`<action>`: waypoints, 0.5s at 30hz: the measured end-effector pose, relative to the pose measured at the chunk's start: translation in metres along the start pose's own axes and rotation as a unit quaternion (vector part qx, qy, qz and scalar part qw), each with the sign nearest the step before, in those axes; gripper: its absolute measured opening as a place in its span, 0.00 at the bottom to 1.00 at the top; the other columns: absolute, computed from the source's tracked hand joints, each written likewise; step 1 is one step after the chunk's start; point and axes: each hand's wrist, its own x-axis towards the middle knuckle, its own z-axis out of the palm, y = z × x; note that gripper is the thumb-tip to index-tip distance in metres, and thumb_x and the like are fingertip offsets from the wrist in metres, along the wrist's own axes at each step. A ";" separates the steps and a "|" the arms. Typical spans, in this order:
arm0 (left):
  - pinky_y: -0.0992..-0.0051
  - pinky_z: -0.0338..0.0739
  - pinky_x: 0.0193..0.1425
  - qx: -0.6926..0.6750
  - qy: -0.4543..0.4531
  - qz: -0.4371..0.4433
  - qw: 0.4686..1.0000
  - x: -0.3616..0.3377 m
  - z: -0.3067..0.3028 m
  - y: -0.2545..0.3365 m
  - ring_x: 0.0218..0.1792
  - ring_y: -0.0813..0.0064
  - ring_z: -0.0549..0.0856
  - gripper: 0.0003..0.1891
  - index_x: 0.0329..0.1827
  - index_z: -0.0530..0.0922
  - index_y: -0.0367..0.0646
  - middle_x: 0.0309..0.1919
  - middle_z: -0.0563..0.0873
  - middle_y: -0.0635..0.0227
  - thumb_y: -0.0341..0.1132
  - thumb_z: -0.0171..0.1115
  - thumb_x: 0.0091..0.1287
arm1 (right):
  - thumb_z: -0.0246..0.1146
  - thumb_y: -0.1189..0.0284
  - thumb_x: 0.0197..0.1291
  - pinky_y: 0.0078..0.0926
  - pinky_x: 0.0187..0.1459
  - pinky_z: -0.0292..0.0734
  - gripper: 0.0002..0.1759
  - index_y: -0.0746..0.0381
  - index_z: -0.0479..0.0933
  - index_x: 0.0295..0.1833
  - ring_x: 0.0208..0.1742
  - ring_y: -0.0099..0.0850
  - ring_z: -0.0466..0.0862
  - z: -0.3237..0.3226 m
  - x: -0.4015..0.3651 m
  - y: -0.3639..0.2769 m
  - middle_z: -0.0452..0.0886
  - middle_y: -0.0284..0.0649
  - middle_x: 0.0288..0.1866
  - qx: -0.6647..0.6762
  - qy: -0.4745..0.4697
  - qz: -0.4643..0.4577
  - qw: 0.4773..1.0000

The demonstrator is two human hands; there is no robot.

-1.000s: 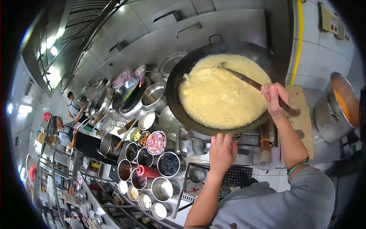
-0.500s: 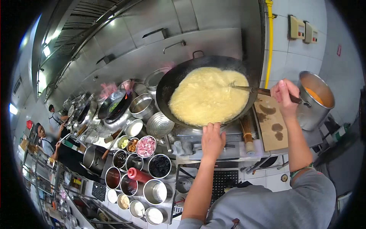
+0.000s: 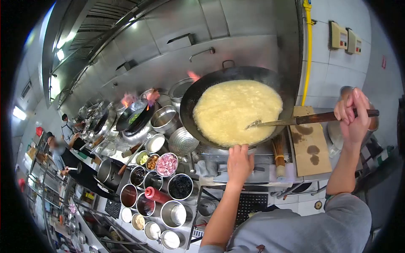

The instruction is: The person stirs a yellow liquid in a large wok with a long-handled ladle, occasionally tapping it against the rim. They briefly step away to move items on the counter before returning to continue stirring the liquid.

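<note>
A large dark wok (image 3: 192, 99) holds a pale yellow, bubbling liquid (image 3: 236, 107). My left hand (image 3: 240, 163) grips the wok's near rim, fingers closed over the edge. In my right hand (image 3: 352, 113) is the wooden handle of a ladle (image 3: 310, 119), pinched near its end. The ladle's metal part dips into the liquid at the lower right of the wok; its head is partly hidden. A bamboo brush (image 3: 279, 158) stands just below the wok, and a stained cardboard sheet (image 3: 313, 162) lies to its right.
A metal pot stands behind my right hand. Left of the wok are a perforated strainer (image 3: 184, 141), a red bottle (image 3: 157, 195), bowls of sliced meat (image 3: 167, 164) and dark food (image 3: 180, 186). Flames rise near a second wok (image 3: 134, 120). Two people stand far left.
My right hand has moved right and slightly down, drawing the ladle's head toward the wok's near side. My left hand stays at the rim. The whole view has shifted slightly.
</note>
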 end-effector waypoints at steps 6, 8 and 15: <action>0.55 0.73 0.49 0.029 0.004 -0.012 1.000 0.006 0.007 0.004 0.46 0.47 0.76 0.16 0.49 0.77 0.39 0.42 0.77 0.52 0.31 0.69 0.60 | 0.50 0.65 0.76 0.24 0.21 0.57 0.18 0.61 0.67 0.30 0.14 0.19 0.54 -0.006 0.001 0.092 0.54 0.27 0.14 0.036 0.078 -0.008 0.996; 0.54 0.73 0.48 0.029 0.009 -0.018 0.999 0.009 0.008 0.007 0.45 0.47 0.76 0.15 0.49 0.77 0.39 0.41 0.77 0.52 0.31 0.69 0.60 | 0.51 0.66 0.76 0.24 0.21 0.58 0.18 0.62 0.67 0.30 0.14 0.19 0.55 -0.010 -0.002 0.128 0.56 0.27 0.14 0.062 0.062 -0.031 0.996; 0.54 0.71 0.46 0.050 0.013 -0.017 0.999 0.014 0.018 0.002 0.42 0.48 0.75 0.14 0.46 0.75 0.40 0.39 0.77 0.53 0.29 0.68 0.59 | 0.50 0.70 0.76 0.24 0.24 0.58 0.18 0.64 0.66 0.29 0.18 0.23 0.63 0.009 -0.032 0.233 0.64 0.32 0.18 0.046 -0.030 -0.079 0.995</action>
